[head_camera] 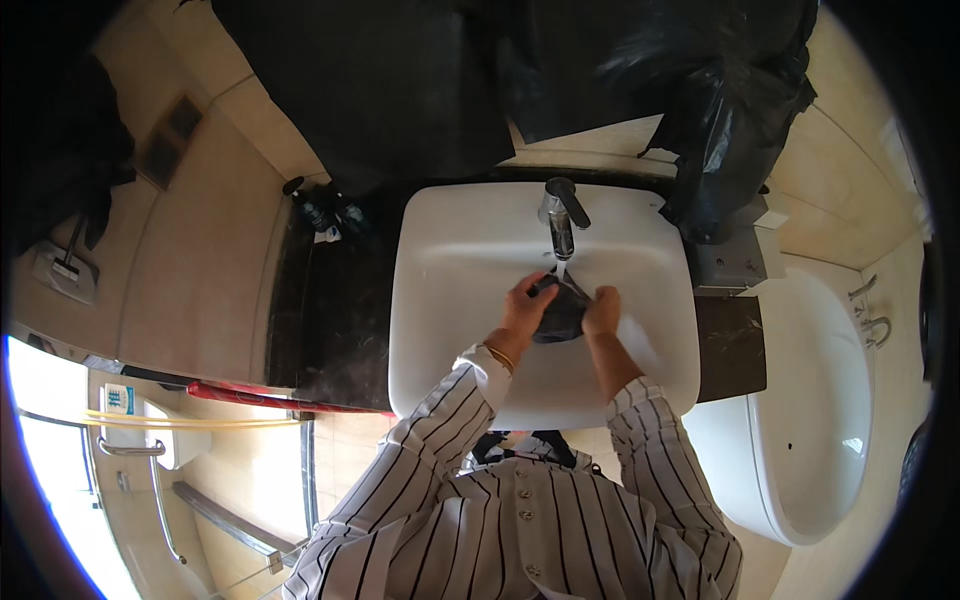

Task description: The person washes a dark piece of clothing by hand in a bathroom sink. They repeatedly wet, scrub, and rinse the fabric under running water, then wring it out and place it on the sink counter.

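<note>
A dark cloth-like item [561,316] hangs between my two hands over the basin of a white washbasin [450,345]. My left hand [525,304] grips its left side, and my right hand [602,311] grips its right edge. Water [561,268] runs from the chrome faucet [561,225] onto the item's top, which is spread into a peak under the stream. The faucet's lever points toward the front right. Exactly what kind of item it is, I cannot tell.
Black plastic sheeting [720,135] hangs behind the basin. On the dark stone counter [341,315] dark bottles [319,214] stand at the back left. A grey box [724,262] sits right of the basin, a white bathtub [814,420] beyond it. Red material [247,397] lies along the counter's left front edge.
</note>
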### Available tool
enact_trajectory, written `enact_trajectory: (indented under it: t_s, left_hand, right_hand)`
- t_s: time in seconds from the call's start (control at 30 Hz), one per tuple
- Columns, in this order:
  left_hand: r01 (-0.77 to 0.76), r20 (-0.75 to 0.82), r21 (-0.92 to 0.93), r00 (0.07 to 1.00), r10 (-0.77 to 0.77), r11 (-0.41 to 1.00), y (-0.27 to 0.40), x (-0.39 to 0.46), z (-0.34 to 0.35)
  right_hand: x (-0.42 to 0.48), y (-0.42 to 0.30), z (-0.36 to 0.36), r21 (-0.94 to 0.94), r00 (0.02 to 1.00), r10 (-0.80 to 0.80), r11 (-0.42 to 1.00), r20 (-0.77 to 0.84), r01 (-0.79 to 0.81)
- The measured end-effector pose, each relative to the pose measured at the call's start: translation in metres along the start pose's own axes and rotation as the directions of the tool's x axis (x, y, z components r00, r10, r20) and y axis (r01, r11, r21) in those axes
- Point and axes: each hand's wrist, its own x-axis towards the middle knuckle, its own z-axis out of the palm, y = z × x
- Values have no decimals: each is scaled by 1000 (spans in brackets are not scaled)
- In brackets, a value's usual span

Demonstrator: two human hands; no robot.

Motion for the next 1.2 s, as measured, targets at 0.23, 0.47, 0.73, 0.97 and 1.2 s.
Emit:
enact_trajectory:
  t_s: [0.23,0.47,0.73,0.97,1.2]
  left_hand:
    - [97,-323,-35,941,-103,995,-66,16,-28]
    - [488,283,-687,862,-419,539,-58,10,-28]
    - [401,219,-721,906,-363,565,-44,9,-33]
    - [437,285,-580,899,-332,687,-40,0,1]
    - [432,33,-303,896,-444,849,-28,6,-26]
  right_hand:
    - [18,8,-6,-216,994,-57,973,94,76]
    - [-46,-63,60,206,823,-134,978,553,21]
    - [-74,-164,1,525,842,-368,842,394,122]
    - [-2,-96,-3,74,917,-200,980,344,186]
    - [8,-57,-23,-298,924,-188,909,333,292]
